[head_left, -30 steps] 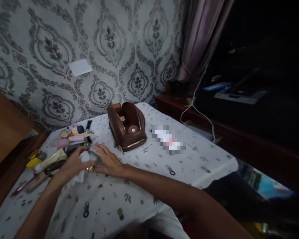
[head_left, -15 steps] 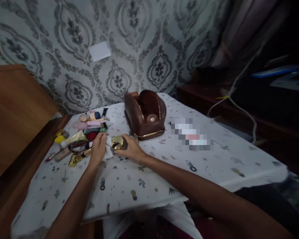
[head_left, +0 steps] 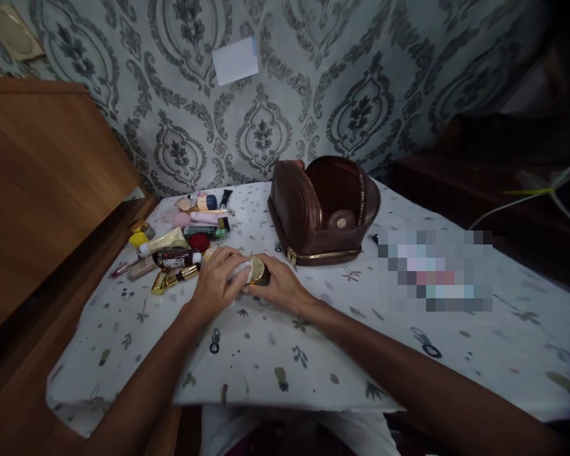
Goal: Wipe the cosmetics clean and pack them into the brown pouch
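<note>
My right hand (head_left: 285, 286) grips a small round container with a shiny gold top and dark side (head_left: 259, 271), just above or on the table. My left hand (head_left: 217, 282) is closed on a white tissue (head_left: 240, 268) and presses it against the container's gold part. Beyond my right hand a brown toiletry bag (head_left: 297, 221) stands unzipped, its flap raised. Left of my hands lie several cosmetics, among them a dark red bottle (head_left: 175, 258), a cream tube (head_left: 164, 241), a red round item (head_left: 199, 242) and a gold tube (head_left: 183, 275).
A patterned white cloth (head_left: 266, 373) covers the table. A blurred-out object (head_left: 434, 272) lies on the right. A wooden panel (head_left: 42, 171) borders the table's left side, and a papered wall (head_left: 266, 133) stands behind. A pale cord (head_left: 508, 206) hangs at far right.
My left hand has moved over the container with the tissue, which now meets the gold part. My right hand still holds the container. The view has turned left and come nearer.
</note>
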Tool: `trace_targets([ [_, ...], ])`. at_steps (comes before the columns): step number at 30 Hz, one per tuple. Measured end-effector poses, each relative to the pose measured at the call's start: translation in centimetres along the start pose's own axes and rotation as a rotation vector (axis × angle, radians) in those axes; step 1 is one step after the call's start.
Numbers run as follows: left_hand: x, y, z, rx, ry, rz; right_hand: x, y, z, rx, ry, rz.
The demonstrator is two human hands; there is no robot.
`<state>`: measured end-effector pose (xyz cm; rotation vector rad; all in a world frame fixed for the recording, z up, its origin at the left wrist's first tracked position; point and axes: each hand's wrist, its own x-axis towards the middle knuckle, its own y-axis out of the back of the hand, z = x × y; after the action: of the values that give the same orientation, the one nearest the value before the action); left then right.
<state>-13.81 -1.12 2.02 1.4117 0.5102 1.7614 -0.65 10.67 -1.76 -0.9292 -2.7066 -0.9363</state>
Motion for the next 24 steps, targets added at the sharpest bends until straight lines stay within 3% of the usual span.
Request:
trace_targets([
  [8, 0.11, 0.29, -0.35, -0.057, -0.157, -0.021, -0.24, 0.56, 0.70, 0.068, 0.125, -0.129],
  [14, 0.38, 0.30, 0.38, -0.152, -0.222, -0.024, -0.39, 0.28, 0.57, 0.096, 0.155, -0.038],
  [19, 0.33, 0.18, 0.58, -0.091, -0.175, 0.009, -0.13, 0.00, 0.64, 0.066, 0.222, 0.011],
  [24, 0.30, 0.46, 0.44, -0.052, -0.028, 0.002, -0.16, -0.01, 0.23, -0.004, 0.212, -0.005],
])
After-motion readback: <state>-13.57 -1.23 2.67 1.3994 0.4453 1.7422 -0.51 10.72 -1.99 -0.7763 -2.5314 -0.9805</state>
